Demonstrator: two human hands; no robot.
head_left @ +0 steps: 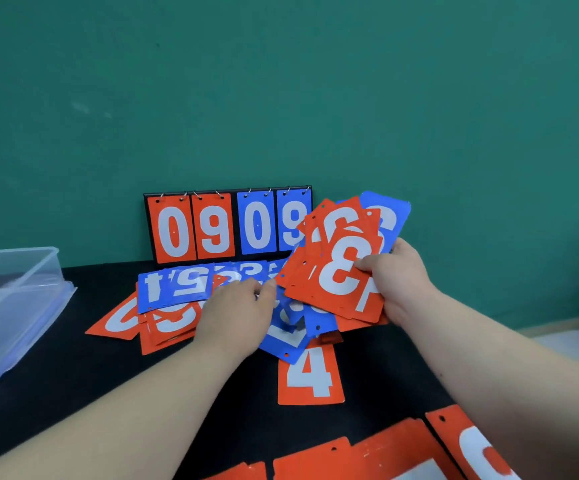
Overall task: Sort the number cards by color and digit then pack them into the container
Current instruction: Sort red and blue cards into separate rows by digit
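My right hand (397,275) grips a fanned stack of red and blue number cards (336,271), a red 3 on top, lifted above the table. My left hand (239,308) lies on the loose pile of cards (177,296) on the black table, its fingertips at the lower left edge of the held stack. Blue cards showing 1 and 5 lie upside down in the pile, with red cards under them. A red 4 card (310,375) lies alone nearer to me. The clear plastic container (14,306) stands at the left.
A black flip scoreboard (227,225) reading 09 in red and 09 in blue leans against the green wall. Several red cards (402,452) lie along the table's near edge at the bottom right.
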